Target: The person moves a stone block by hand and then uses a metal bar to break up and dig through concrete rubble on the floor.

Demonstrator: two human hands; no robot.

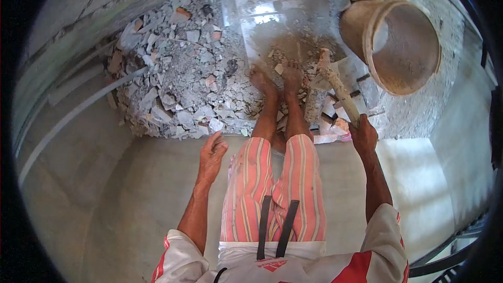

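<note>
My right hand [364, 133] is wrapped round the near end of a thick, pale wooden handle [339, 88]. The handle slants forward and left over broken tiles beside my right foot; I cannot make out a tool head on it. My left hand [212, 152] hangs in the air with loosely bent fingers and nothing in it. Below and ahead of that hand spreads a heap of rubble [183, 73], made of broken tile, mortar and bits of brick.
A dusty brown bucket [361, 26] lies tipped at the right, its mouth towards me. My bare feet [277, 77] stand at the rubble's edge. A pale pipe [84, 104] runs from the heap to the left. Wet, shiny floor [262, 13] lies ahead.
</note>
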